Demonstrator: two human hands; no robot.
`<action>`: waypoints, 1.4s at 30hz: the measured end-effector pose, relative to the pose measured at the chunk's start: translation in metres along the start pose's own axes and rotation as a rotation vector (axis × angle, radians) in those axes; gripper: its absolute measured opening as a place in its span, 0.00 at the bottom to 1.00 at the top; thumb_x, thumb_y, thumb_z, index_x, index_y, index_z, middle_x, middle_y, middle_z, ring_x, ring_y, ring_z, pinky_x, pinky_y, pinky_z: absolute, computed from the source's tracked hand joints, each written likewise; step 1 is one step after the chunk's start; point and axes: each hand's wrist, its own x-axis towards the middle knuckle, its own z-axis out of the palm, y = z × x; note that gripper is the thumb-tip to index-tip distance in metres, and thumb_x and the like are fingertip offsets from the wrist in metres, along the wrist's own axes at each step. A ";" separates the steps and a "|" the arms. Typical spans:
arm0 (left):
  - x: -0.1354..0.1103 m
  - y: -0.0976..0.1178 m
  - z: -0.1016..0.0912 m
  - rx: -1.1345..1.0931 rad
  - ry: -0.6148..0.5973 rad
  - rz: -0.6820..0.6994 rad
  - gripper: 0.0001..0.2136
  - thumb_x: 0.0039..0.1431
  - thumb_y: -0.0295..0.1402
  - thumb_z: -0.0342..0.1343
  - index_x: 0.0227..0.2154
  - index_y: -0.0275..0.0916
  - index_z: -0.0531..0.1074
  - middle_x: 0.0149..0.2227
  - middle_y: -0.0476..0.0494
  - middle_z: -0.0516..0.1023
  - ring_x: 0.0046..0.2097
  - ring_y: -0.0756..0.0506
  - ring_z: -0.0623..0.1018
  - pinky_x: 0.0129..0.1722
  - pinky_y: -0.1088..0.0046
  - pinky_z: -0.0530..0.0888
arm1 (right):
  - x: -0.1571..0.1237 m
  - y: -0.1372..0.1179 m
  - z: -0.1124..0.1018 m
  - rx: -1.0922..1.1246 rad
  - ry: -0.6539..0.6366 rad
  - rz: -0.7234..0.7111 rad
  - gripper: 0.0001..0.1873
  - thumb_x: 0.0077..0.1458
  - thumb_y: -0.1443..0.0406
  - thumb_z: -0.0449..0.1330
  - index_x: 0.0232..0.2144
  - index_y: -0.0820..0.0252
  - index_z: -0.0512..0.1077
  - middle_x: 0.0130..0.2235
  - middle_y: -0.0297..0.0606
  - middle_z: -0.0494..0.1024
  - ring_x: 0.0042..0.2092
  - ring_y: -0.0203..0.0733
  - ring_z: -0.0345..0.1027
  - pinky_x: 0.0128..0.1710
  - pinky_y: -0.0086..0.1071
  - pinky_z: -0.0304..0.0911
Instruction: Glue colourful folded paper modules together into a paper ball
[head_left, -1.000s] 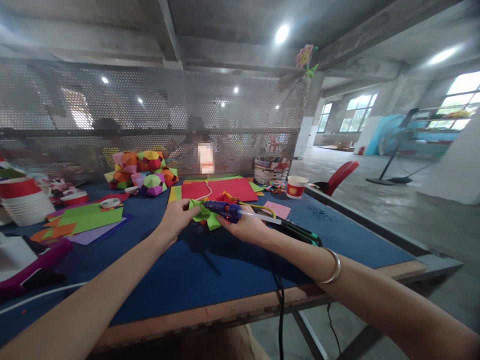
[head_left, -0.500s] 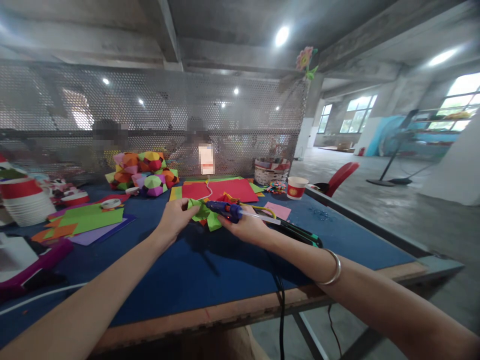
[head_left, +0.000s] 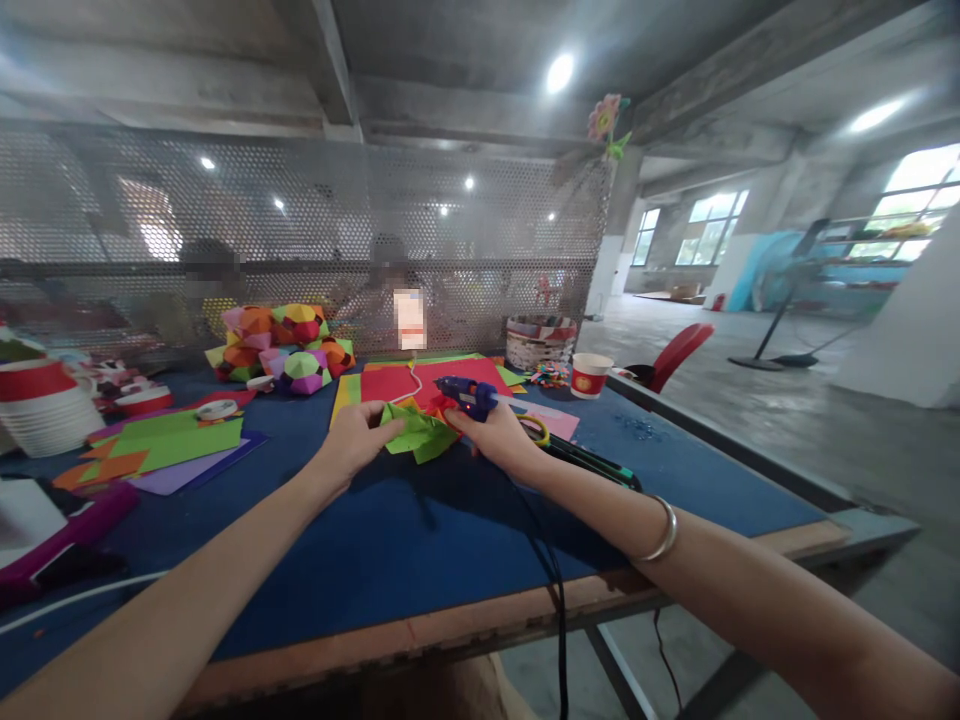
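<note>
In front of me, my left hand [head_left: 358,438] pinches the left edge of a folded green paper piece [head_left: 421,434]. Reddish-orange paper shows at its upper right. My right hand [head_left: 499,436] is closed around a blue hot glue gun [head_left: 471,394], its nozzle pointing left above the paper. A clear glue stick sticks out of its back. The right fingertips also touch the paper's right side. Behind the hands lie red sheets [head_left: 390,382] with yellow and green ones under them. Scissors with yellow handles [head_left: 535,428] and a green-and-black cutter [head_left: 596,461] are beside the right wrist.
Colourful folded paper balls [head_left: 289,345] are piled at the back left. Loose coloured sheets [head_left: 199,437] and stacked paper cups [head_left: 46,410] lie left. A woven basket [head_left: 541,343] and a red-white cup [head_left: 591,376] stand back right. A black cord [head_left: 559,590] hangs over the table edge.
The glue gun has moved right and up, its nozzle away from the left fingers. The green paper has turned and shows more of its face, with the right fingertips at its red part.
</note>
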 end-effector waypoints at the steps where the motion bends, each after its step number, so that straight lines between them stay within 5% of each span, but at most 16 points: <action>1: -0.001 0.000 0.002 -0.014 -0.058 0.007 0.16 0.38 0.44 0.71 0.27 0.38 0.81 0.27 0.44 0.84 0.29 0.44 0.78 0.31 0.69 0.73 | 0.000 -0.001 0.000 0.093 -0.017 0.050 0.16 0.60 0.60 0.65 0.49 0.59 0.79 0.32 0.35 0.78 0.23 0.33 0.61 0.21 0.28 0.60; 7: 0.000 -0.005 0.005 -0.015 -0.295 0.058 0.16 0.42 0.43 0.71 0.30 0.38 0.82 0.32 0.43 0.85 0.34 0.43 0.81 0.38 0.67 0.76 | -0.004 -0.011 0.003 0.328 -0.119 0.215 0.06 0.52 0.66 0.69 0.32 0.61 0.77 0.30 0.34 0.76 0.27 0.34 0.64 0.18 0.24 0.57; 17: 0.001 -0.010 0.003 0.034 -0.322 0.061 0.10 0.46 0.39 0.69 0.24 0.39 0.77 0.25 0.47 0.78 0.32 0.43 0.79 0.32 0.69 0.74 | -0.004 -0.005 0.003 0.353 -0.217 0.121 0.16 0.40 0.61 0.77 0.29 0.58 0.75 0.28 0.31 0.74 0.27 0.32 0.61 0.18 0.23 0.57; 21: 0.000 -0.009 0.004 0.037 -0.303 0.048 0.09 0.44 0.38 0.69 0.24 0.39 0.78 0.24 0.47 0.79 0.30 0.45 0.78 0.31 0.70 0.74 | -0.001 0.001 0.003 0.237 -0.219 0.058 0.14 0.46 0.58 0.75 0.29 0.59 0.76 0.28 0.32 0.76 0.26 0.32 0.61 0.20 0.25 0.58; 28: -0.004 -0.006 0.007 0.004 -0.260 0.007 0.09 0.41 0.37 0.68 0.22 0.38 0.78 0.21 0.47 0.77 0.29 0.44 0.78 0.31 0.70 0.73 | -0.002 0.001 0.005 -0.160 -0.075 -0.110 0.09 0.53 0.59 0.69 0.29 0.58 0.77 0.30 0.35 0.79 0.34 0.41 0.71 0.37 0.35 0.67; 42: -0.011 0.001 0.017 -0.136 -0.250 -0.169 0.10 0.36 0.36 0.67 0.24 0.37 0.79 0.24 0.44 0.81 0.30 0.44 0.80 0.35 0.68 0.74 | -0.006 0.003 0.007 -0.276 -0.034 -0.150 0.11 0.55 0.59 0.66 0.26 0.57 0.74 0.28 0.36 0.78 0.32 0.41 0.69 0.34 0.34 0.64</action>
